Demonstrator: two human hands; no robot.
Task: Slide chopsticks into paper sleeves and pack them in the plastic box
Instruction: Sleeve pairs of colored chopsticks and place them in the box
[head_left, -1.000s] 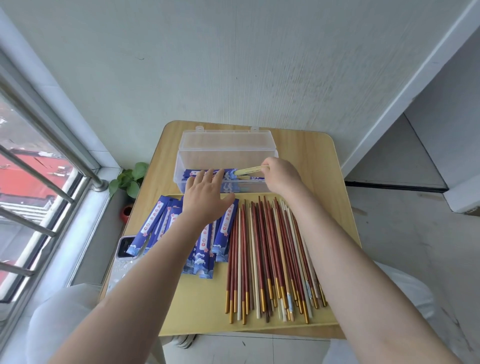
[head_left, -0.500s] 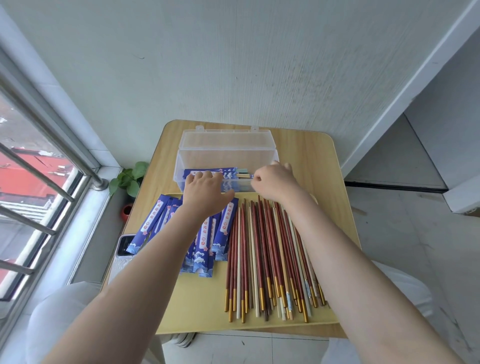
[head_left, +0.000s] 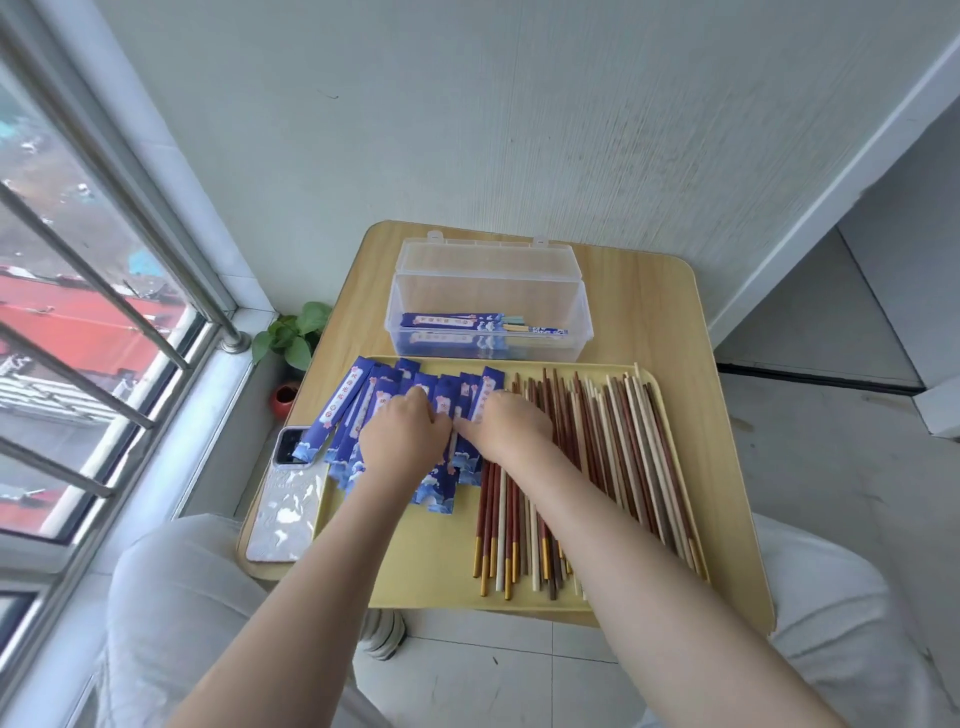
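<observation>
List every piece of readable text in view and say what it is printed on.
None can be read.
Empty blue paper sleeves on the yellow tray: a white strip of printed characters, too blurred to read.
Sleeved chopsticks in the clear plastic box: the same strip, too small.
Phone: no text visible.

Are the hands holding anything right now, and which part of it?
Both the left hand and right hand rest on the blue paper sleeves, fingers curled at one's upper half. A real grip cannot be told.

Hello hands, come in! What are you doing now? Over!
Left hand and right hand both down on the blue paper sleeves, grip unclear. Plastic box open, some sleeved chopsticks inside. Nothing blocking.
</observation>
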